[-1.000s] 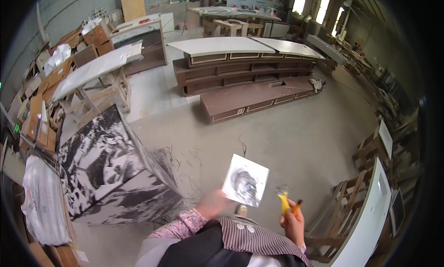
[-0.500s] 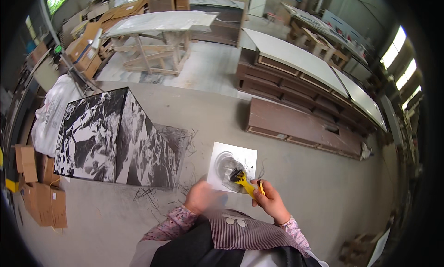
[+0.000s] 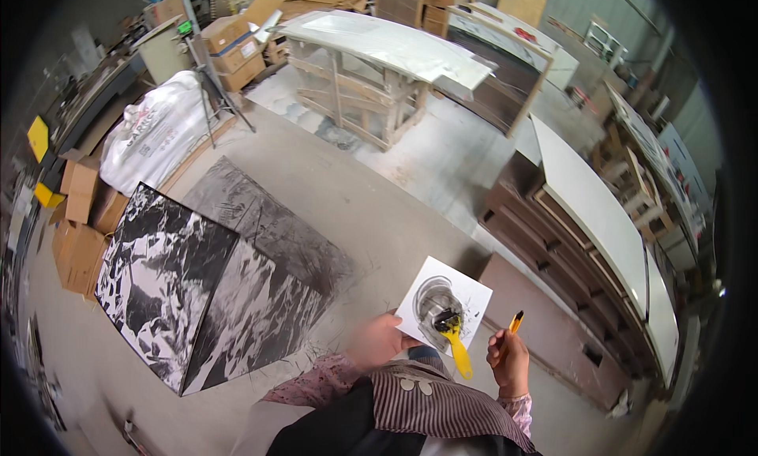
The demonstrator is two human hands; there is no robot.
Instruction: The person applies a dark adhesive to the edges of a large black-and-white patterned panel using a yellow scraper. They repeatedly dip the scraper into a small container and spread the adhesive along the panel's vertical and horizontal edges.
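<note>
Since the earlier frames, the yellow-handled brush (image 3: 452,339) is no longer in the right hand (image 3: 512,363) but is lying on the white tile (image 3: 444,306), and the view is now swinging further left across the workshop floor. That tile, a small square board smeared with a dark grey swirl, is being held out in front of the body by the left hand (image 3: 377,339), whose fingers are curling around its near left corner in a closed pinch, though motion blur is hiding the fingertips. On the tile the brush is resting with its dark bristles in the swirl and its yellow handle sticking out past the near edge toward the person's chest. Just to the right of the tile, and apart from it, the right hand is closing in a fist around a slim yellow-and-black tool (image 3: 515,323), whose tip is pointing up and away. Below the hands, a striped apron (image 3: 442,409) and a patterned sleeve (image 3: 316,381) are showing. Well to the left, a large black-and-white marbled block (image 3: 201,286) is sitting on the concrete floor (image 3: 371,211), with cardboard boxes (image 3: 79,235) beyond it.
</note>
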